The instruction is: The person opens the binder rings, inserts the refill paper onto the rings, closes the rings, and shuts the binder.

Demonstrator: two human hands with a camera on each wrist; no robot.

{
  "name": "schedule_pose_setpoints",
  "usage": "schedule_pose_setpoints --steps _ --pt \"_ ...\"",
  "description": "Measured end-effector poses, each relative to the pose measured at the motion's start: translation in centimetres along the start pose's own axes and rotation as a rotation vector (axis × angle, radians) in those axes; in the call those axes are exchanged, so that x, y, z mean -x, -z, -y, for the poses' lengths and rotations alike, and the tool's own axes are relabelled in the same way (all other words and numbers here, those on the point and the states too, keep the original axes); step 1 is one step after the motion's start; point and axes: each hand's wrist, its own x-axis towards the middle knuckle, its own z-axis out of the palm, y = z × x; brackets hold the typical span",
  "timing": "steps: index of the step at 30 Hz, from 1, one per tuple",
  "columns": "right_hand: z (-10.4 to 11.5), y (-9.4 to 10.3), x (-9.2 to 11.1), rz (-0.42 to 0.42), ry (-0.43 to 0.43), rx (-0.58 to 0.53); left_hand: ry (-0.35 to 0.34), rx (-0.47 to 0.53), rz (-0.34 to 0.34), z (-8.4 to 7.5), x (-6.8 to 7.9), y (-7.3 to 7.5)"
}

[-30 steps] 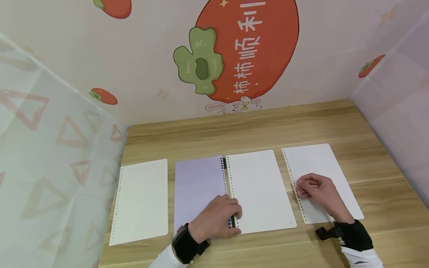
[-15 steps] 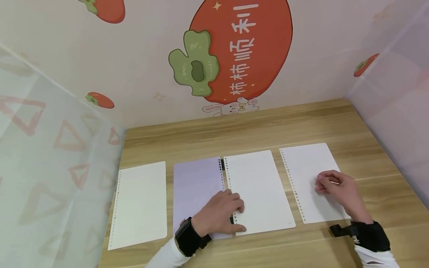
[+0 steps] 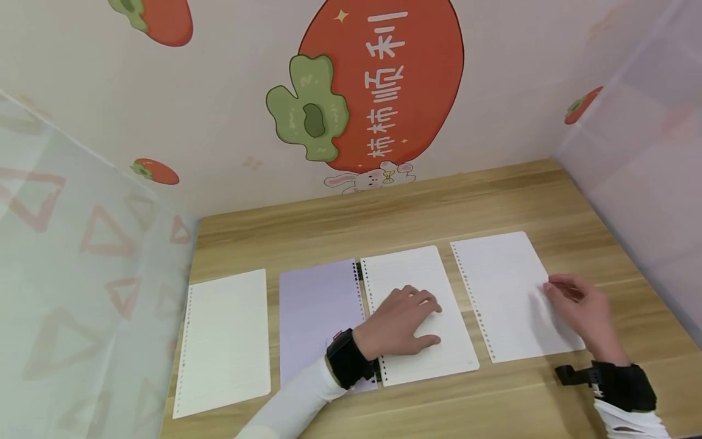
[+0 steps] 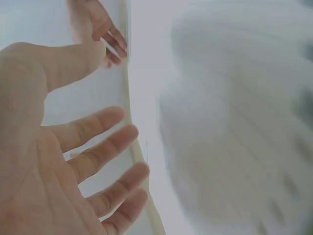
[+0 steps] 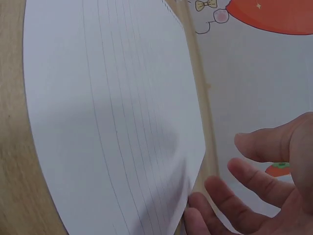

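A loose-leaf notebook lies open mid-table, its purple cover [image 3: 315, 311] on the left and a white lined page [image 3: 403, 268] with punched holes on the right. Between them shows a black binder strip [image 3: 359, 271]. My left hand [image 3: 399, 320] is over the white page with fingers spread, holding nothing; the left wrist view shows its palm and parted fingers [image 4: 105, 159]. To the right lies a punched lined sheet [image 3: 504, 299]. My right hand [image 3: 584, 314] is at its right edge; in the right wrist view the thumb stands apart from loosely bent fingers [image 5: 234, 203] right at the paper's edge.
Another punched lined sheet [image 3: 227, 341] lies at the left of the wooden table [image 3: 307, 228]. Behind rises a back wall [image 3: 230, 91] printed with persimmons, and curtain-like side panels stand at the left [image 3: 66, 292] and right [image 3: 652, 164].
My left hand has left the binder strip and moved right over the white page, its fingers spreading. My right hand has slid from the right sheet's punched side to its right edge.
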Motion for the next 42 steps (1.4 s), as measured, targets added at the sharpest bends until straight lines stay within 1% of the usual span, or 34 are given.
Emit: schedule_pose_setpoints --steps 3,5,7,10,14,17,19,21,24,26,28,32,35,39,42 --pt "-0.2 0.3 -0.1 -0.026 -0.009 0.0 -0.025 -0.036 0.04 -1.0 -1.8 -0.8" --pt "-0.2 0.4 -0.2 -0.031 -0.004 -0.01 -0.04 -0.068 0.07 -1.7 -2.8 -1.4" --pt "-0.1 0.4 -0.3 -0.032 0.002 -0.01 -0.053 -0.095 0.09 -2.3 -3.4 -2.0" --pt "0.1 0.3 -0.4 -0.023 -0.002 -0.025 -0.06 -0.139 0.113 -2.9 -3.9 -2.6" --pt "0.3 0.4 -0.4 -0.006 -0.035 -0.073 -0.059 -0.176 0.119 -3.4 -4.0 -3.0" --pt "0.5 0.7 -0.4 0.028 -0.075 -0.139 -0.063 -0.196 0.106 -3.4 -3.9 -3.1" --pt "0.6 0.8 -0.4 0.041 -0.095 -0.154 -0.067 -0.204 0.095 -3.4 -3.9 -3.2" --pt "0.7 0.9 -0.4 0.04 -0.113 -0.142 -0.069 -0.207 0.087 -3.4 -3.9 -3.2" --pt "0.8 0.9 -0.5 0.011 -0.121 -0.076 -0.069 -0.205 0.087 -3.4 -3.9 -3.2" --pt "0.8 0.9 -0.6 -0.002 -0.12 -0.041 -0.068 -0.205 0.089 -3.4 -3.9 -3.2" --pt "0.7 1.0 -0.7 0.0 -0.115 -0.031 -0.067 -0.207 0.09 -3.4 -3.9 -3.2" --pt "0.5 1.2 -0.9 0.035 -0.114 -0.075 -0.065 -0.207 0.088 -3.5 -4.0 -3.2" --pt "0.3 1.5 -1.1 0.07 -0.141 -0.115 -0.063 -0.204 0.09 -3.6 -4.0 -3.3" --pt "-0.4 1.7 -1.5 0.106 -0.167 -0.11 -0.061 -0.21 0.093 -3.6 -4.0 -3.4" --pt "-1.1 1.9 -2.0 0.135 -0.159 -0.106 -0.063 -0.217 0.091 -3.7 -4.0 -3.5"
